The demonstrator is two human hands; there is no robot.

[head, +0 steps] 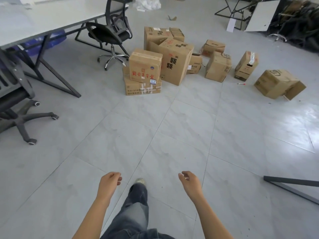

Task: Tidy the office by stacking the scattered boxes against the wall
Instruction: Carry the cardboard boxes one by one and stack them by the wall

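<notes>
- L hand (110, 180): low in view, fingers loosely curled, holds nothing.
- R hand (189, 181): same relaxed curl, empty. Well apart from L hand, w/ shoe (140, 181) + jeans leg (136, 204) between them.
- All boxes sit on tiled floor (155, 126) well ahead of both hands; neither hand touches one.
- Ahead of L hand: 2-box stack, top box (145, 65) w/ red print sitting on flat box (142, 87).
- Big box (174, 61) just right of the stack, flap up. Back box (155, 36) right behind it.
- Ahead of R hand: mid box (218, 67); small box (195, 64) between it & big box; rear box (214, 46) behind both.
- Ahead-right of R hand: narrow box (246, 66) upright w/ tape on top, then tipped box (278, 83) lying tilted, end flap open, apart from the rest.
- Pen (241, 83) on floor between narrow box & tipped box.
- Ahead-left of L hand: desk (43, 19) w/ office chair (110, 35) beside it, chair base near the stack.
- 2nd chair (15, 104) far left of L hand.
- Black bar (291, 185) on floor, right of R hand.
</notes>
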